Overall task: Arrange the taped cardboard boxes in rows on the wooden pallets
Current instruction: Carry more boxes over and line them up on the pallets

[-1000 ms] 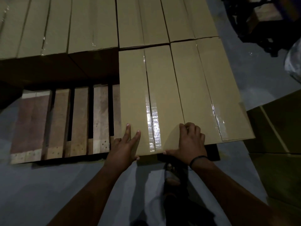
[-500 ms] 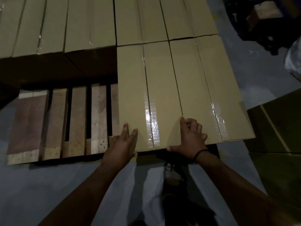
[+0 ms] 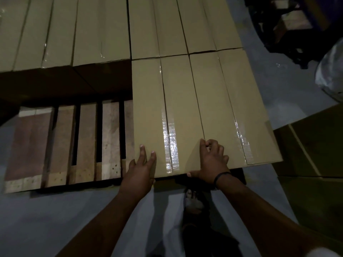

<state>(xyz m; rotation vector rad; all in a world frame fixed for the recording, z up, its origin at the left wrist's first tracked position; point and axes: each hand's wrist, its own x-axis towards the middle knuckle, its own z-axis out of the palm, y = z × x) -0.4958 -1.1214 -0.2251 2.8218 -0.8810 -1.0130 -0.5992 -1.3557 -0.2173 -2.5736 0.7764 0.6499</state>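
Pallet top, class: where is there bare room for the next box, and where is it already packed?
Bare slats of the pallet lie open left of the near box, in front of the back row. Right of it, the neighbouring box sits flush. Left hand and right hand rest on the near box.

Dim light, tape [image 3: 170,145] glare

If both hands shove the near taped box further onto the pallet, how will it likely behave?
The box probably slides flat rather than tipping: it is long, low and broad. It looks stiff, since its top stays flat under the left hand and right hand. The glossy tape may be slippery.
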